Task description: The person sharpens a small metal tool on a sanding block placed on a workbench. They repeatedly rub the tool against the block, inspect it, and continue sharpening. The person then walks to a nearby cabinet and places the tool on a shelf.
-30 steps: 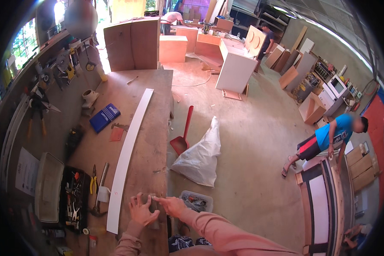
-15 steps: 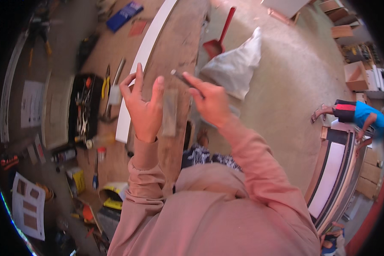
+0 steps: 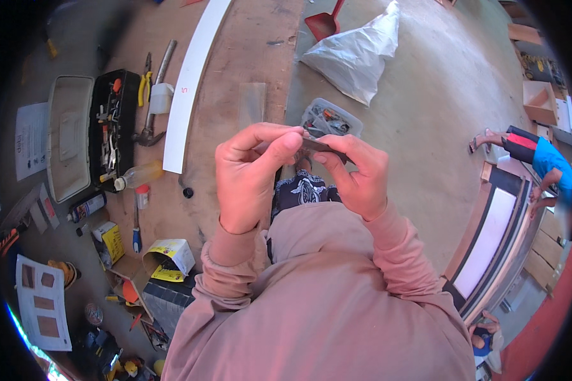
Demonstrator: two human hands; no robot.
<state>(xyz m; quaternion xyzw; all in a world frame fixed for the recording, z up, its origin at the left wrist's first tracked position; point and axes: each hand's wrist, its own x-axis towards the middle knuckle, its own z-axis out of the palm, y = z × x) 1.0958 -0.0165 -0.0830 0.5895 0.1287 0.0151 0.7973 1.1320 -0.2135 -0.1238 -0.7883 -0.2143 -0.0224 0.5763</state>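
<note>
In front of my chest, my right hand [image 3: 362,174] pinches a slim dark tool [image 3: 327,148] between thumb and fingers. I cannot tell the tool's exact kind. The thumb and forefinger of my left hand [image 3: 251,168] close on its other end, so the tip is mostly hidden. Beyond my hands, a long white strip [image 3: 187,89] lies along the wooden workbench [image 3: 235,63]. A flat translucent rectangular piece [image 3: 252,101] rests near the bench's right edge.
Left of the strip lie a hammer [image 3: 149,130], yellow-handled pliers [image 3: 145,86], an open toolbox [image 3: 73,136], a bottle [image 3: 143,174] and a screwdriver [image 3: 136,235]. A plastic bin [image 3: 356,120], whitish sheeting [image 3: 362,57] and a red dustpan [image 3: 322,25] are on the floor. Another person [image 3: 550,162] works far right.
My left hand, spread before, has moved right and closed on the tool's end. My right hand has come nearer my body with the tool. The view has shifted, bringing the plastic bin into sight.
</note>
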